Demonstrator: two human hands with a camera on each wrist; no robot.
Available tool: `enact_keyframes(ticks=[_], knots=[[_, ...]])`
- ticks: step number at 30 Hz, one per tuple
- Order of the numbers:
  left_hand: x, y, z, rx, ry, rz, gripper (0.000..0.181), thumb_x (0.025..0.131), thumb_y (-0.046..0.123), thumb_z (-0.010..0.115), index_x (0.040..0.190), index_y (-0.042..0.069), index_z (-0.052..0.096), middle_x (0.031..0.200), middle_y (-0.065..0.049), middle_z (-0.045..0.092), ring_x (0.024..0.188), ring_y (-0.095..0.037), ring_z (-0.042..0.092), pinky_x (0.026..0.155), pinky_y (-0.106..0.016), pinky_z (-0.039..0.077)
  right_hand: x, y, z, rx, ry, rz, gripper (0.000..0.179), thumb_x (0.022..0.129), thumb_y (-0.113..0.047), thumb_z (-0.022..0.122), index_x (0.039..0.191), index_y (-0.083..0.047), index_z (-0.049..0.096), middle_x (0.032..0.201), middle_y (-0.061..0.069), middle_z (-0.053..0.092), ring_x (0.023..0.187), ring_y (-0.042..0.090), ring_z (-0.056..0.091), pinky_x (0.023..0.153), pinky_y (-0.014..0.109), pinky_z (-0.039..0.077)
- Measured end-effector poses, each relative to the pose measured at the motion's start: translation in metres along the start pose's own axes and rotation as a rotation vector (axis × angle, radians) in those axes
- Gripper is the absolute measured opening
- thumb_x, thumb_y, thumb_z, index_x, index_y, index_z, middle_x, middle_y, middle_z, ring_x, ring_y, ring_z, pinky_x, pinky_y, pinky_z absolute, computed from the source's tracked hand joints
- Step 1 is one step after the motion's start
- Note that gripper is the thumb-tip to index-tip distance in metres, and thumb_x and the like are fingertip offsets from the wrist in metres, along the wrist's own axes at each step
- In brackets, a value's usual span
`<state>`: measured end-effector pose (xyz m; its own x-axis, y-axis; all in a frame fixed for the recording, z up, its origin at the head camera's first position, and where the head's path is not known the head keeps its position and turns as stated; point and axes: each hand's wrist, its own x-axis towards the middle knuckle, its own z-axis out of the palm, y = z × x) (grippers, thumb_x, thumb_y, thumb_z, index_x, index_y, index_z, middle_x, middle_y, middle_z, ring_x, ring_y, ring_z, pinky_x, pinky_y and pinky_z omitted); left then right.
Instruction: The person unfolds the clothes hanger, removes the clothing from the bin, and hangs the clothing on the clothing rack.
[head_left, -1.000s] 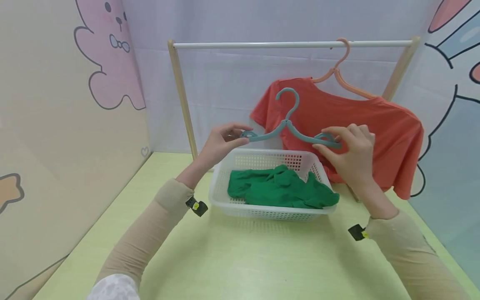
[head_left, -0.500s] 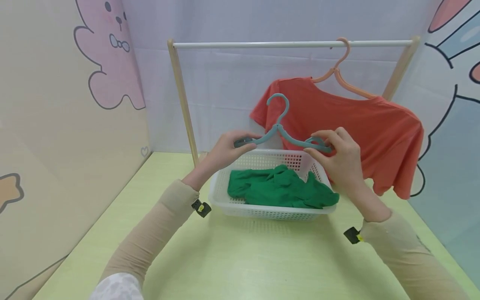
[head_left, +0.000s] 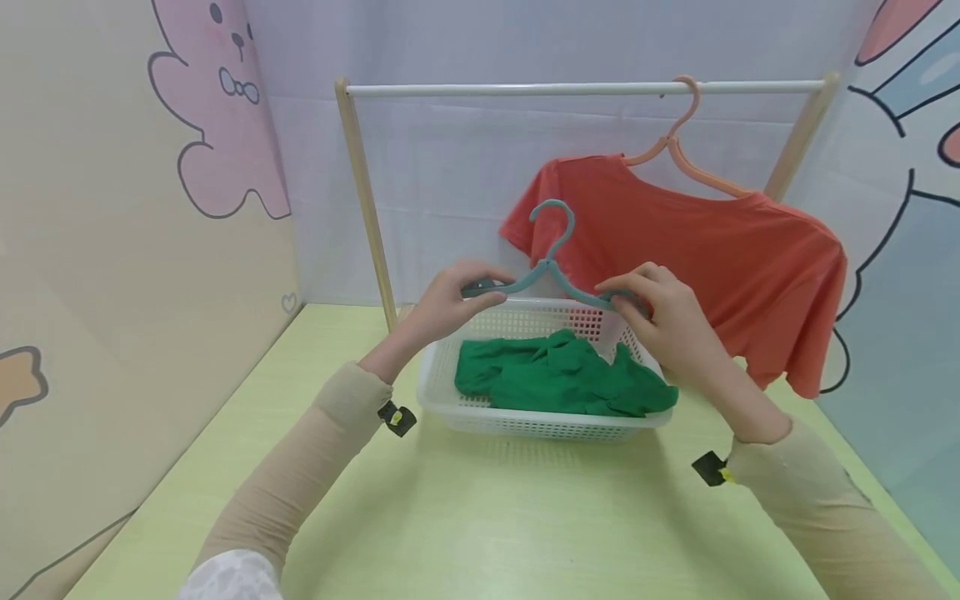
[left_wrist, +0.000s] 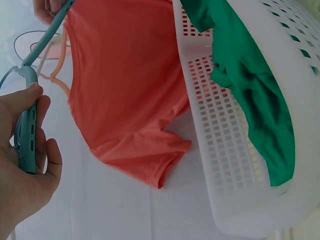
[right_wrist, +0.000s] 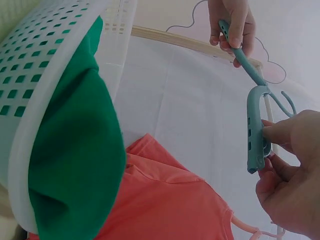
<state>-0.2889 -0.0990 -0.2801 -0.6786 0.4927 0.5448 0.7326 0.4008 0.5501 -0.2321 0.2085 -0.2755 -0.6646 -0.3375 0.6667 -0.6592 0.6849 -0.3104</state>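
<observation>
A teal clothes hanger [head_left: 549,265] is held up above the back of the white basket, its hook pointing upward. My left hand [head_left: 450,302] grips the end of its left arm; in the left wrist view that hand [left_wrist: 25,150] has thumb and fingers on either side of the bar. The right arm's end is pinched by my right hand [head_left: 663,317], seen closer in the right wrist view, where the slotted bar [right_wrist: 255,132] lies between thumb and fingers. Below both hands, a crumpled green garment [head_left: 558,379] lies in the white perforated basket [head_left: 525,422].
Behind the basket stands a rack with a white rod [head_left: 510,90] and wooden posts [head_left: 363,192]. On the rod's right part, an orange hanger [head_left: 708,177] carries a red T-shirt [head_left: 675,242]. Walls with cartoon drawings flank the pale green table [head_left: 480,517].
The teal hanger has moved left and down in both hands. My right hand has come closer to the left one, and the hanger's arms slope more steeply now.
</observation>
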Motion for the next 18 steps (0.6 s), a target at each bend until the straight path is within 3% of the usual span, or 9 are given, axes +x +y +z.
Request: enact_keyframes(ticks=[5, 13, 18], knots=[[-0.002, -0.003, 0.001, 0.017, -0.008, 0.011, 0.026, 0.093, 0.019, 0.069, 0.119, 0.013, 0.071, 0.117, -0.004, 0.071, 0.109, -0.021, 0.057, 0.091, -0.037, 0.051, 0.0, 0.001, 0.0, 0.029, -0.005, 0.045, 0.021, 0.094, -0.003, 0.063, 0.108, -0.015, 0.073, 0.09, 0.0, 0.058, 0.073, 0.012, 0.047, 0.06, 0.018, 0.04], [-0.005, -0.004, -0.001, 0.012, 0.008, -0.004, 0.027, 0.094, 0.018, 0.068, 0.12, 0.011, 0.07, 0.12, -0.007, 0.07, 0.113, -0.024, 0.057, 0.095, -0.039, 0.051, 0.002, 0.008, 0.0, 0.114, 0.188, 0.158, 0.018, 0.097, -0.011, 0.063, 0.114, -0.007, 0.067, 0.093, 0.006, 0.065, 0.074, 0.001, 0.054, 0.065, 0.008, 0.045], [-0.006, -0.003, -0.002, -0.01, 0.016, -0.031, 0.027, 0.094, 0.018, 0.068, 0.12, 0.011, 0.07, 0.121, -0.007, 0.07, 0.113, -0.024, 0.059, 0.094, -0.04, 0.052, 0.002, 0.012, -0.006, 0.174, 0.209, 0.219, 0.022, 0.097, -0.019, 0.064, 0.115, -0.008, 0.065, 0.091, -0.001, 0.067, 0.075, -0.002, 0.058, 0.067, 0.008, 0.047]])
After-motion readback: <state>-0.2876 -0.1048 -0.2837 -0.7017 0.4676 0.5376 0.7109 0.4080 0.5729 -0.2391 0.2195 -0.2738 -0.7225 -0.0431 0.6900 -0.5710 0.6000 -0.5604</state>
